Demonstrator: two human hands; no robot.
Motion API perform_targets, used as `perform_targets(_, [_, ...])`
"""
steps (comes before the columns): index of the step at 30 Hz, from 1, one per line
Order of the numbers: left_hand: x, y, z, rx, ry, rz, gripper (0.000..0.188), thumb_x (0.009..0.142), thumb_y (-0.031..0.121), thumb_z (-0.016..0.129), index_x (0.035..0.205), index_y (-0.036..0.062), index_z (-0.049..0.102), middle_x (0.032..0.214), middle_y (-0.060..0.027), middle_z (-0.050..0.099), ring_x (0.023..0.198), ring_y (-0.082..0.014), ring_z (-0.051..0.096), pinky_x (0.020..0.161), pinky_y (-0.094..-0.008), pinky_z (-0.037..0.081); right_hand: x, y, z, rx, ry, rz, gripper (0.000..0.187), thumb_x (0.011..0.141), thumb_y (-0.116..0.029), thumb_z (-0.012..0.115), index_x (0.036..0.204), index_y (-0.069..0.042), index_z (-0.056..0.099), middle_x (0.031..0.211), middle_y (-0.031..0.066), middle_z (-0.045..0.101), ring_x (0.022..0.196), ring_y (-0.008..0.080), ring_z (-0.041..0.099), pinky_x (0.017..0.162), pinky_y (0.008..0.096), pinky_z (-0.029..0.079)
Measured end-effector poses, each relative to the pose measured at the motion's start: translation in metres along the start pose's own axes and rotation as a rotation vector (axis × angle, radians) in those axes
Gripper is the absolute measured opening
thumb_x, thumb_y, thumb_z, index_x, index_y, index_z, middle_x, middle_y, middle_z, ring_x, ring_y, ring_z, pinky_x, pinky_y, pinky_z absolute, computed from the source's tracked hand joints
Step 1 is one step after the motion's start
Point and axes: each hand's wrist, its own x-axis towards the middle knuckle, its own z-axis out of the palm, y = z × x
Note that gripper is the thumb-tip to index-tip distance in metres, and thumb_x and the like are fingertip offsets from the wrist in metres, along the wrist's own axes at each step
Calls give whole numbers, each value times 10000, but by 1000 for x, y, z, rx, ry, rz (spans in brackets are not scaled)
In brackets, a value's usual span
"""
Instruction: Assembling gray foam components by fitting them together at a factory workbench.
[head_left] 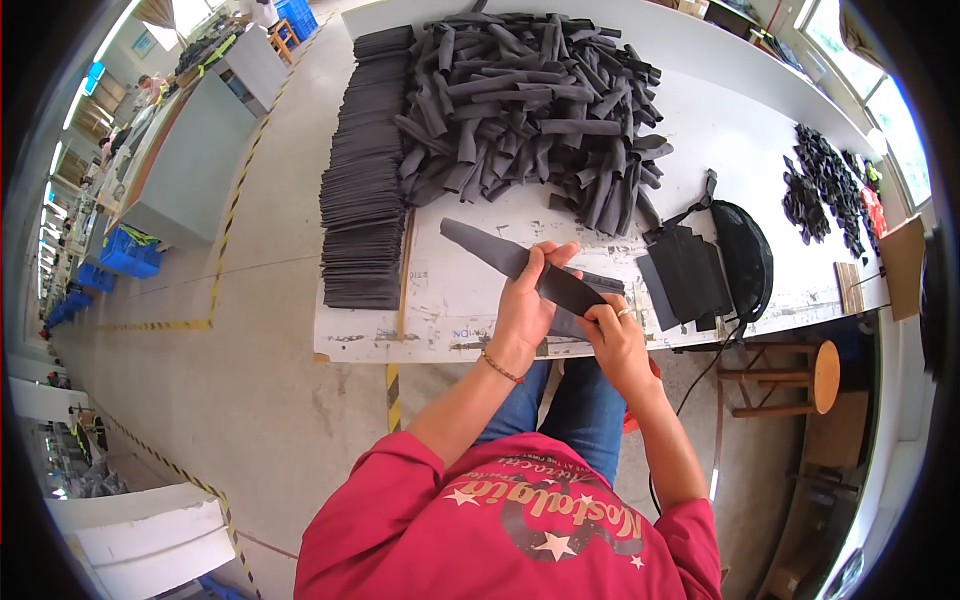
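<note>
Between my two hands, above the table's near edge, is a dark grey fabric strip (486,249). My left hand (532,292) grips its middle, thumb on top, with the far end sticking out to the upper left. At the nearer end, my right hand (614,338) pinches the strip between thumb and fingers; a ring shows on one finger. More dark flat pieces (603,283) lie just beyond and beneath my hands, partly hidden. Farther back spreads a big loose heap of rolled or folded dark fabric pieces (540,105). Left of it, similar pieces stand in a long neat row (365,180).
The white table (470,335) has a raised back board. Right of my hands are a stack of dark flat panels (690,270) and a black bag (742,260) with a strap. Small black pieces (822,190) lie far right. A wooden stool (824,377) stands by the right edge.
</note>
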Motion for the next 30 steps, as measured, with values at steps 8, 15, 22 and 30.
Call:
perform_targets(8, [-12, -20, 4, -30, -104, -114, 253, 1003, 296, 495, 1128, 85, 556, 1153, -73, 649, 1296, -244, 471, 1044, -414, 403, 14, -4, 11, 282, -43, 13, 246, 818, -32, 701, 986, -19, 522, 965, 148, 570, 692, 308, 612, 609, 400, 502])
perform_targets(15, [-6, -13, -5, -29, -57, -118, 277, 1004, 306, 491, 1155, 83, 557, 1157, -86, 647, 1275, -238, 488, 1042, -416, 406, 20, -6, -3, 67, -53, -27, 348, 768, -64, 750, 1036, -21, 532, 1015, 136, 576, 781, 301, 609, 658, 392, 499])
perform_targets(22, [4, 17, 22, -14, 45, 58, 338, 980, 257, 554, 1198, 2, 516, 1072, -130, 660, 1115, -286, 588, 988, -424, 469, 20, 6, -14, 85, 41, -136, 186, 761, -19, 736, 897, -20, 609, 972, 133, 599, 750, 310, 622, 638, 388, 505])
perform_targets(30, [-1, -3, 26, -55, 36, 157, 367, 983, 264, 544, 1205, -25, 508, 1010, -130, 672, 1003, -274, 647, 973, -399, 491, 33, 0, -6, 186, 86, -109, 142, 754, 1, 734, 840, -16, 622, 921, 112, 616, 697, 291, 623, 596, 370, 497])
